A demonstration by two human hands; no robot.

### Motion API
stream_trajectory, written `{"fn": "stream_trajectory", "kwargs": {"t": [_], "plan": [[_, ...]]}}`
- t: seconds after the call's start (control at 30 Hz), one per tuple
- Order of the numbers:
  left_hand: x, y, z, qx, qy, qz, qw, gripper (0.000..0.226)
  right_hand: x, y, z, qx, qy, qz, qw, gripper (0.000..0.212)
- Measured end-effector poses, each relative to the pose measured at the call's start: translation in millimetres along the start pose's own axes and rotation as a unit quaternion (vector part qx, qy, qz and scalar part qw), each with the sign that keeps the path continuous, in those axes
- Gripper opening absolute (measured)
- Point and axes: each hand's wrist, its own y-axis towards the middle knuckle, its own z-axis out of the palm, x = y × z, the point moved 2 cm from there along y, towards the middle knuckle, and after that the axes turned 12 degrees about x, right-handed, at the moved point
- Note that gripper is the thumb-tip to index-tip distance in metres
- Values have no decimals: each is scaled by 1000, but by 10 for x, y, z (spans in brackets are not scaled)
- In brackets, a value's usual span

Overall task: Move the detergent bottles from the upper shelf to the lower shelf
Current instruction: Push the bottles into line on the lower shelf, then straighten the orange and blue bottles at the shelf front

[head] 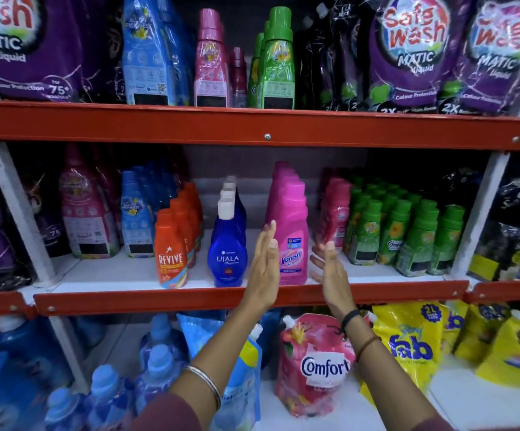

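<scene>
A row of pink Vanish bottles [290, 231] stands on the middle shelf [190, 298], front bottle at the shelf edge. My left hand [265, 265] is flat and open just left of that front bottle, its fingers up along the bottle's side. My right hand [330, 269] is open just right of it, fingers spread, a small gap between palm and bottle. Neither hand grips anything. On the upper shelf [252, 126] stand pink bottles [211, 63] and green bottles [276, 63].
Blue Ujala bottles [227, 244] and orange Revive bottles [171, 250] stand left of my hands; small pink and green Comfort bottles [408, 234] are to the right. Purple Safe Wash pouches [408, 54] flank the upper shelf. Below sit a pink Comfort pouch [311, 365], yellow Fab pouches [414, 346] and blue bottles [159, 359].
</scene>
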Motion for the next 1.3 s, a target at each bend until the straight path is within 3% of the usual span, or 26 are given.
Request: {"fn": "stream_trajectory", "kwargs": {"t": [0.1, 0.27, 0.63, 0.7, 0.77, 0.83, 0.9, 1.0, 1.13, 1.23, 1.3], "plan": [[65, -15, 91, -33, -61, -63, 996, 57, 24, 16, -5, 20, 2, 13, 1000, 89], [62, 45, 126, -48, -105, -105, 988, 53, 22, 55, -24, 47, 29, 19, 998, 64], [125, 84, 127, -44, -119, -103, 987, 56, -68, 116, -38, 58, 47, 3, 997, 69], [140, 50, 120, -44, -119, -81, 989, 60, -103, 92, -5, 27, 37, -19, 999, 73], [165, -20, 89, -57, -92, -31, 994, 68, -131, 38, 69, -44, 23, -66, 997, 57], [198, -121, 46, -94, -44, 29, 994, 62, -145, -43, 181, -97, 32, -113, 988, 42], [247, -223, -40, -133, -24, 92, 986, 50, -138, -137, 330, -95, 47, -157, 982, 47], [289, -357, -236, -201, 3, 155, 967, 48, -150, -206, 640, -20, 45, -191, 980, 61], [400, -385, -503, -268, -36, 47, 962, 56, -141, -114, 1064, 82, 70, -119, 987, 63], [425, -354, -639, -258, -50, -31, 964, 62, -83, 11, 1215, 117, 181, -13, 976, 82], [442, -314, -722, -235, -56, -46, 969, 61, -53, 76, 1228, 117, 222, 20, 968, 78]]}}
